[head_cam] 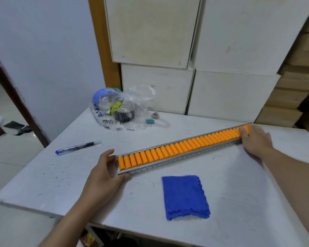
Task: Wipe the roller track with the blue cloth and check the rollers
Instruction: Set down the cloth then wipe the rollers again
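Observation:
A long metal roller track (177, 157) with a row of orange rollers (182, 146) lies slantwise across the white table (61, 184). My left hand (106, 172) clasps its near left end, thumb under the rail and fingers behind the end. My right hand (256, 139) rests over the far right end, fingertips on the last rollers and palm against the front rail. A folded blue cloth (185, 197) lies flat on the table in front of the track, untouched, between my two forearms.
A blue pen (78, 147) lies left of the track. Behind it sit a clear plastic bag (120, 111) of tape rolls, a small teal binder clip (149, 121) and a grey tape roll (155, 115). White boxes (221, 90) stand stacked along the table's back edge.

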Action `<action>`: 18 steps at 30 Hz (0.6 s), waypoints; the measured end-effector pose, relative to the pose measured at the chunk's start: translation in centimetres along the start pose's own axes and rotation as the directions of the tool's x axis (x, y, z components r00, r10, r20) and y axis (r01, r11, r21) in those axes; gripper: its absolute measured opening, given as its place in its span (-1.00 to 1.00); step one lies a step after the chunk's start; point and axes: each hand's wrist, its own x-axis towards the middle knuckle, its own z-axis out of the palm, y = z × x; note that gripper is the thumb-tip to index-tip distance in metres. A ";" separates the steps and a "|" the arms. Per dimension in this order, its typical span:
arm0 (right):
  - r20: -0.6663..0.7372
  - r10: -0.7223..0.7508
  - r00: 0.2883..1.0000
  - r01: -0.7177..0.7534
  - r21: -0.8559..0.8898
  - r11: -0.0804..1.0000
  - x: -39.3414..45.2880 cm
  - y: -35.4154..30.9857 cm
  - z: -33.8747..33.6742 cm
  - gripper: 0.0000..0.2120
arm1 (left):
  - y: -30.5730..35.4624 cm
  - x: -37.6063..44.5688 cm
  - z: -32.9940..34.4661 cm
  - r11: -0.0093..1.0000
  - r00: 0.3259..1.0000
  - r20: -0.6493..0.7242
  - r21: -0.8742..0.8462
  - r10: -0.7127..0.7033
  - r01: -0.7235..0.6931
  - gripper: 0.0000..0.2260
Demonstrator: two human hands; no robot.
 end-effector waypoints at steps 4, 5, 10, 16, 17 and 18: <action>-0.019 -0.026 0.999 0.027 0.031 0.999 -1.6 -2.4 -0.6 -0.38 | -0.1 0.1 0.0 1.000 1.000 0.004 0.030 -0.006 0.006 -0.25; -0.009 -0.090 0.996 0.091 0.079 0.993 -2.8 -3.7 -0.7 -0.40 | -0.1 0.1 0.0 0.999 1.000 0.004 0.032 -0.008 0.008 -0.25; 0.177 -0.578 0.797 0.464 0.433 0.773 -15.8 -11.4 -3.2 -0.57 | 0.1 0.0 0.0 0.999 1.000 0.009 0.041 -0.018 0.017 -0.25; 0.426 -0.752 0.503 0.685 0.334 0.647 -24.4 -13.5 -4.5 -0.15 | 0.0 0.0 0.0 0.999 1.000 0.014 0.039 -0.016 0.015 -0.26; 0.438 -0.736 0.517 0.655 0.351 0.669 -24.6 -13.4 -4.1 -0.17 | 0.0 0.0 0.0 0.999 1.000 0.015 0.043 -0.017 0.017 -0.27; 0.437 -0.723 0.535 0.618 0.382 0.688 -24.5 -13.2 -3.9 -0.21 | 0.0 0.0 0.0 0.999 1.000 0.015 0.048 -0.019 0.018 -0.27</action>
